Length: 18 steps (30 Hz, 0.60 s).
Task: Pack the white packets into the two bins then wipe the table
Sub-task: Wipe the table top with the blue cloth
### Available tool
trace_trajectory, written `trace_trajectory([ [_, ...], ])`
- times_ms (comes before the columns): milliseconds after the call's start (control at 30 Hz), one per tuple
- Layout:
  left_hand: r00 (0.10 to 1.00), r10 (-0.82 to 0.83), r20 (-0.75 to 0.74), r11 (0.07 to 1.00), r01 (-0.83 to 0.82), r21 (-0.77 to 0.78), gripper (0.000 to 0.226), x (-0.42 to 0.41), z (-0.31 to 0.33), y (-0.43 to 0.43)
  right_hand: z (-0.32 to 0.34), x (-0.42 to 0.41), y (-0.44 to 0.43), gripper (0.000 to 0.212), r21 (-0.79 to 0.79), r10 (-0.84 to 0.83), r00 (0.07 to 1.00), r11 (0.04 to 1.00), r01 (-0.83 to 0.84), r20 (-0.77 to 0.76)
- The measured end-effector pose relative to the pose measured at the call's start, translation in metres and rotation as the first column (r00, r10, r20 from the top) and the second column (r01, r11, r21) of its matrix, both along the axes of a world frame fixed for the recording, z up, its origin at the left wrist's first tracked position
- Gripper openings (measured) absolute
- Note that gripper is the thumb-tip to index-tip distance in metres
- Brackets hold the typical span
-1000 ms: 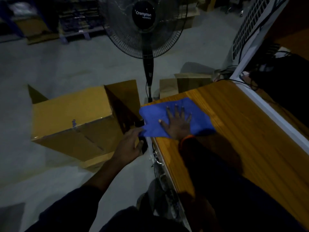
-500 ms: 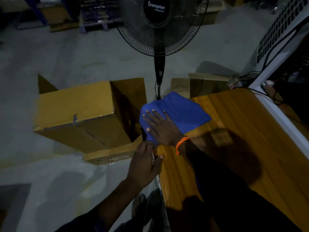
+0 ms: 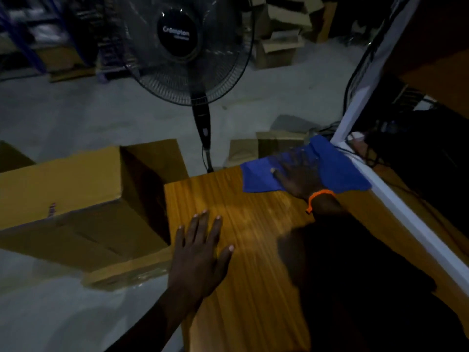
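1. Right hand [image 3: 300, 177] flat on blue cloth [image 3: 337, 171], fingers [image 3: 297, 154] spread, palm down, pressing cloth onto desk [image 3: 253, 207]; orange band [image 3: 320, 195] on wrist.
2. Blue cloth at far corner of desk, touching white partition edge [image 3: 396, 207] on the right; part of cloth bunched up against it.
3. Left hand [image 3: 200, 255] flat on desk near its left edge, fingers [image 3: 196, 227] spread, holding nothing.
4. Large cardboard box [image 3: 76, 199] on floor just beside desk's left edge, flaps open.
5. Black pedestal fan [image 3: 177, 47] standing on floor beyond desk, between box and smaller cardboard boxes [image 3: 269, 147].
6. No white packets visible on desk; box contents hidden.
7. Dim lighting, hands slightly blurred.
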State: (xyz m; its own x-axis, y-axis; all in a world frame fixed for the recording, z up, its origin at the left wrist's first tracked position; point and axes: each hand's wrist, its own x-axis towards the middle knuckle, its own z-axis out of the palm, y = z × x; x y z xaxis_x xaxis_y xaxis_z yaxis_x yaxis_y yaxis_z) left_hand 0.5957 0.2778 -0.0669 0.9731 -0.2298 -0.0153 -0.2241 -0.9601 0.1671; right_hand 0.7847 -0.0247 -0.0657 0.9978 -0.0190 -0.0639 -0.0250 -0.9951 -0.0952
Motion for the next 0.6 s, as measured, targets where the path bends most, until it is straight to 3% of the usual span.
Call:
trace_trajectory([
  [100,1.0,0.002,-0.021,1.0,-0.002,-0.013,0.072,0.0,0.003,0.002,0.004,-0.003,-0.038,0.075,0.032,-0.131,0.991,0.991,0.13,0.04],
  [200,1.0,-0.001,-0.003,1.0,0.001,-0.028,0.073,-0.001,0.001,0.002,0.0,-0.006,-0.057,0.077,0.079,-0.241,0.97,0.967,0.241,-0.013],
  [367,0.998,-0.004,0.069,0.995,0.011,-0.102,0.069,0.0,-0.002,0.004,0.002,-0.023,-0.036,0.079,0.102,-0.406,0.913,0.907,0.408,-0.042],
  [433,0.993,0.064,0.104,0.991,-0.051,-0.127,0.064,-0.002,-0.001,0.005,0.004,-0.039,-0.019,0.08,0.102,-0.471,0.881,0.876,0.472,-0.028],
  [500,0.97,0.21,0.123,0.955,-0.177,-0.237,0.059,-0.002,-0.001,0.007,-0.003,-0.054,0.007,0.082,0.066,-0.475,0.88,0.877,0.475,-0.018],
  [600,0.94,0.33,0.085,0.813,-0.237,-0.531,0.06,-0.005,-0.002,0.013,-0.009,-0.079,0.064,0.083,0.08,-0.382,0.924,0.922,0.38,0.019],
])
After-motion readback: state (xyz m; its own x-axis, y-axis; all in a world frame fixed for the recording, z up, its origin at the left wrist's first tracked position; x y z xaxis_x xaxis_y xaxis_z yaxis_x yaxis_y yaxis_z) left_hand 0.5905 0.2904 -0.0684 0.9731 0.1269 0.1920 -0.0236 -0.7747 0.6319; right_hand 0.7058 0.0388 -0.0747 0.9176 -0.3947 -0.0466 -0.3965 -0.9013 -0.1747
